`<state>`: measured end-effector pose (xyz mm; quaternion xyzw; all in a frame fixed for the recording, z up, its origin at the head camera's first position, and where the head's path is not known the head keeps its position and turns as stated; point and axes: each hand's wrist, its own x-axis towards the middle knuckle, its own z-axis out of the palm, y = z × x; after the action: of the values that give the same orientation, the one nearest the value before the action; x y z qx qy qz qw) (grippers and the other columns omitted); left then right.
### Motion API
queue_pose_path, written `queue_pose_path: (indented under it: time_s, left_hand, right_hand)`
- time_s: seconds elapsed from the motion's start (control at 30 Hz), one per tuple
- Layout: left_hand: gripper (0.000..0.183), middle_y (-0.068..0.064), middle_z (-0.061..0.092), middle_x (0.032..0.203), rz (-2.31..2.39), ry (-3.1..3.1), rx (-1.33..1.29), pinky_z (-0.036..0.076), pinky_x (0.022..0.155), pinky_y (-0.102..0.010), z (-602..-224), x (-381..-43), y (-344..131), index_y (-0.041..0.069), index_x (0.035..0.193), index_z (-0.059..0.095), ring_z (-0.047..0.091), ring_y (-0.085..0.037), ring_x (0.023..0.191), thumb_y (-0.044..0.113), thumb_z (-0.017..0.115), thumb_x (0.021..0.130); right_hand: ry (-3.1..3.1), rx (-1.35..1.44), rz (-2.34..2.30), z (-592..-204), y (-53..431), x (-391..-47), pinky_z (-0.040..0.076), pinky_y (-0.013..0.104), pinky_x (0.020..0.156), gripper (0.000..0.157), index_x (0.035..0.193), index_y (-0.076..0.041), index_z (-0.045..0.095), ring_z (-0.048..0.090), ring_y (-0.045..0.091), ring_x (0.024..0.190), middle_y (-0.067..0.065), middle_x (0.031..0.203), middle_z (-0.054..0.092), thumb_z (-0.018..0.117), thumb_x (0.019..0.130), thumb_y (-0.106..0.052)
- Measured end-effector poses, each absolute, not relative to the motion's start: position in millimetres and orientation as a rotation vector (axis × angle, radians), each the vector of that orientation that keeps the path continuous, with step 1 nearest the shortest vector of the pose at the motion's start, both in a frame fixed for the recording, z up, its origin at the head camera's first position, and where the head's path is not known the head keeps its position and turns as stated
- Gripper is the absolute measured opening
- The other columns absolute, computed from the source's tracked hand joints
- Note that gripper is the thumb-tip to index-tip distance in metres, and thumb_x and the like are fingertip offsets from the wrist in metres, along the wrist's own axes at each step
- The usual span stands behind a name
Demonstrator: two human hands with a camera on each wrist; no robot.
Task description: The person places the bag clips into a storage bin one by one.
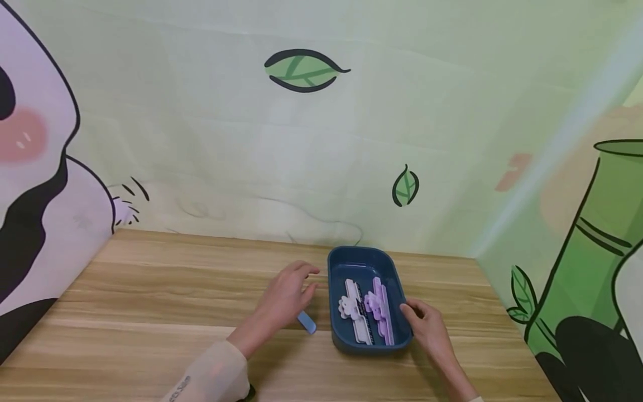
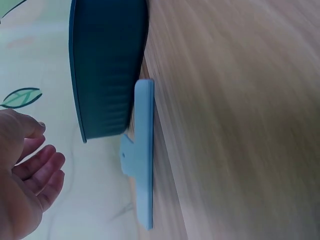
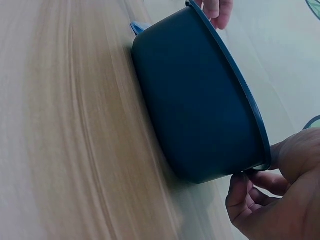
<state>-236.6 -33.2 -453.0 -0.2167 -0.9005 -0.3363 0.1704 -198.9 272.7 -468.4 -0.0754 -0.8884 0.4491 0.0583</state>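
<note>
A dark blue rectangular box [image 1: 363, 258] with rounded corners stands on the wooden table. Inside it lie a white clip [image 1: 360, 326] and a purple clip [image 1: 385, 319], both long, with flower-shaped grips. The right hand [image 1: 429, 329] pinches the box's right rim, thumb on top and fingers curled beneath the edge, as the right wrist view [image 3: 280, 185] shows. Left of the box, the left hand [image 1: 285, 293] hovers with relaxed, parted fingers, holding nothing. Below it a light blue clip [image 2: 144, 155] lies on the table beside the box, partly hidden by that hand in the head view.
The wooden tabletop [image 1: 166, 290] runs back to a pale green cloth backdrop [image 1: 211, 111] printed with leaves, a panda and bamboo. The box's far end sits close to that backdrop.
</note>
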Motion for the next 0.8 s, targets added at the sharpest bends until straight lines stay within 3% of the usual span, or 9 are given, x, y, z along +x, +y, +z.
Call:
queue_pose_path:
  time_s: [0.5, 0.8]
  left_hand:
    - [0.029, -0.017, 0.068, 0.117, -0.89, -2.613, -0.572, 0.054, 0.095, -0.048, -469, -242, -50, -0.002, 0.117, 0.072, 0.064, -0.033, 0.112, 0.008, 0.078, 0.09]
    - [0.031, -0.021, 0.066, 0.12, -0.858, -2.689, -0.54, 0.054, 0.097, -0.05, -477, -245, -55, -0.003, 0.118, 0.071, 0.063, -0.037, 0.114, 0.01, 0.078, 0.091]
  right_hand:
    - [-2.68, -0.217, 1.373, -470, 276, -200, 0.051, 0.026, 0.082, 0.033, 0.123, 0.011, 0.068, 0.063, 0.027, 0.102, 0.021, 0.115, 0.071, 0.063, 0.103, -0.014]
    - [-2.687, -0.227, 1.371, -468, 274, -199, 0.052, 0.032, 0.086, 0.034, 0.124, 0.011, 0.067, 0.063, 0.029, 0.104, 0.022, 0.116, 0.07, 0.063, 0.104, -0.016]
